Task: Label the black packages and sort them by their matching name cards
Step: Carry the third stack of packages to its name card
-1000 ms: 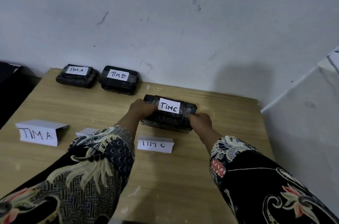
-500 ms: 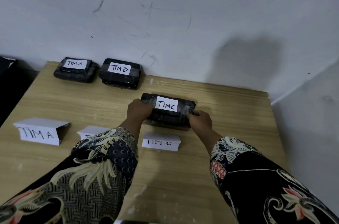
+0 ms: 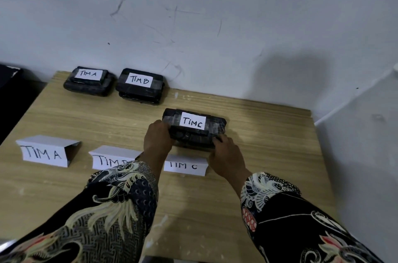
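Observation:
A black package labelled TIM C [image 3: 193, 128] rests on the wooden table [image 3: 269, 144] just behind the folded TIM C name card [image 3: 185, 167]. My left hand [image 3: 158, 139] grips its left end and my right hand [image 3: 226, 156] grips its front right corner. The package labelled TIM A [image 3: 88, 81] and the package labelled TIM B [image 3: 140, 85] lie side by side at the table's far left edge by the wall. The TIM A name card [image 3: 44, 151] stands at the left. My left sleeve partly covers the TIM B name card [image 3: 111, 158].
A white scuffed wall [image 3: 193, 25] rises directly behind the table. A dark object [image 3: 10, 94] sits beyond the table's left edge. The table's right edge meets a pale floor or wall corner [image 3: 355, 133].
The view has tilted slightly. The TIM C package has shifted a little away from me, still held by both hands behind its card.

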